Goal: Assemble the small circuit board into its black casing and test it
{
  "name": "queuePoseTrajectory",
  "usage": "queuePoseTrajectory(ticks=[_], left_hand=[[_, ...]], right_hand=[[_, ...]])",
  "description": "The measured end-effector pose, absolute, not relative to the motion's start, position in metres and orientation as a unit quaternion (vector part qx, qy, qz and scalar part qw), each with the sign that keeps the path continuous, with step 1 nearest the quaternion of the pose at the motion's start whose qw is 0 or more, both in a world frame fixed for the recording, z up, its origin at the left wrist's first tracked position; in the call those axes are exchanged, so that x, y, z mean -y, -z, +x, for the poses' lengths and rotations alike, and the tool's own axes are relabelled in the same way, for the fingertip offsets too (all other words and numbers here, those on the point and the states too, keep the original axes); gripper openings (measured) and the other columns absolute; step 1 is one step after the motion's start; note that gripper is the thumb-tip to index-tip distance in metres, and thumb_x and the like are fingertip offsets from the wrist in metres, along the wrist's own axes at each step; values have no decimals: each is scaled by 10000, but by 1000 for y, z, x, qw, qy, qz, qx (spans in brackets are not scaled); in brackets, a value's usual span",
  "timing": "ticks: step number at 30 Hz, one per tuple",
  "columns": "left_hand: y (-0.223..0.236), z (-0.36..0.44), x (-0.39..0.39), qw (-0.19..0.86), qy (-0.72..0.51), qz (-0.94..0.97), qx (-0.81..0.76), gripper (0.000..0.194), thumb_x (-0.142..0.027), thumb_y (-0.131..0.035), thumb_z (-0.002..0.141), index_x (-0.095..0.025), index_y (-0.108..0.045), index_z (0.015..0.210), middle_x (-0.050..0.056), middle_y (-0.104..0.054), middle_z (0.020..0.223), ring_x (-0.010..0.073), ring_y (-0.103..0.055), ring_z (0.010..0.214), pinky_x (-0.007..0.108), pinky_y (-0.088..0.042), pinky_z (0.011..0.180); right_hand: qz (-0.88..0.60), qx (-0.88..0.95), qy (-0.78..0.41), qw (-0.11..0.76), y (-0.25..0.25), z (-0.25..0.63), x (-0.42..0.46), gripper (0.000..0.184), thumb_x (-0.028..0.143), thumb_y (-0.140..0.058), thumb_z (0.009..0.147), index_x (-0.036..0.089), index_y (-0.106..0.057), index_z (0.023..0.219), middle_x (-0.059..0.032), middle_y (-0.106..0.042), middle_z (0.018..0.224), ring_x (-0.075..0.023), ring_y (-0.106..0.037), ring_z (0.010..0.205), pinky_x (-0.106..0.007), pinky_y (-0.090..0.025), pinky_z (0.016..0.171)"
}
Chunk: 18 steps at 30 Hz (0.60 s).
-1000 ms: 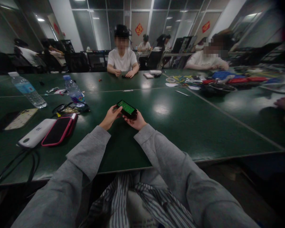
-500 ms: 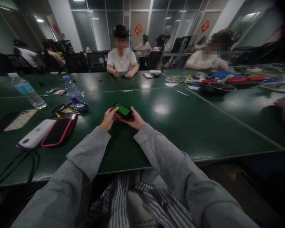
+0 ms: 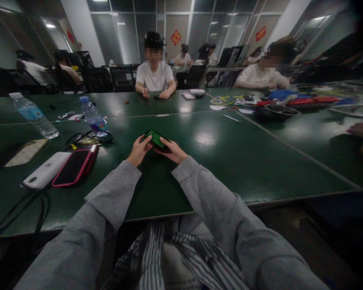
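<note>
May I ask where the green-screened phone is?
The head view shows the phone left of centre, in the left hand and right hand, right of the blue-capped bottle.

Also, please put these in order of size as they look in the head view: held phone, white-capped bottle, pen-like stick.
1. White-capped bottle
2. Held phone, partly covered
3. Pen-like stick
</note>
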<state>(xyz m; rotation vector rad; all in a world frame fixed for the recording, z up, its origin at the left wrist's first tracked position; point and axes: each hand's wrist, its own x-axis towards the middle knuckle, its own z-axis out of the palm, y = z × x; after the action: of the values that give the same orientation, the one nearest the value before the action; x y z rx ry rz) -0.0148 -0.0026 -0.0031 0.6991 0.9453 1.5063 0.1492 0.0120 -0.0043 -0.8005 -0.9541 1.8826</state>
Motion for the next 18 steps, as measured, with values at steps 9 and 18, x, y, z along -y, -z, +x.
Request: queuePoseTrajectory(ticks=[9, 18], left_hand=[[-2, -14, 10, 721, -551, 190, -375, 250, -376, -572, 936, -132, -625, 955, 99, -687, 798, 174, -679, 745, 288, -551, 751], [0, -10, 15, 707, -583, 189, -354, 458, -609, -496, 916, -180, -642, 990, 100, -695, 840, 270, -683, 932, 415, -538, 886]], right_hand=[[-423, 522, -572, 470, 13, 144, -14, 254, 330, -665, 863, 190, -574, 1054, -84, -646, 1070, -205, -654, 994, -434, -569, 935], [-302, 855, -159, 391, 18, 137, 6, 632, 211, -722, 767, 206, -469, 1346, -146, -475, 1302, -304, -467, 1272, -527, -419, 1101]])
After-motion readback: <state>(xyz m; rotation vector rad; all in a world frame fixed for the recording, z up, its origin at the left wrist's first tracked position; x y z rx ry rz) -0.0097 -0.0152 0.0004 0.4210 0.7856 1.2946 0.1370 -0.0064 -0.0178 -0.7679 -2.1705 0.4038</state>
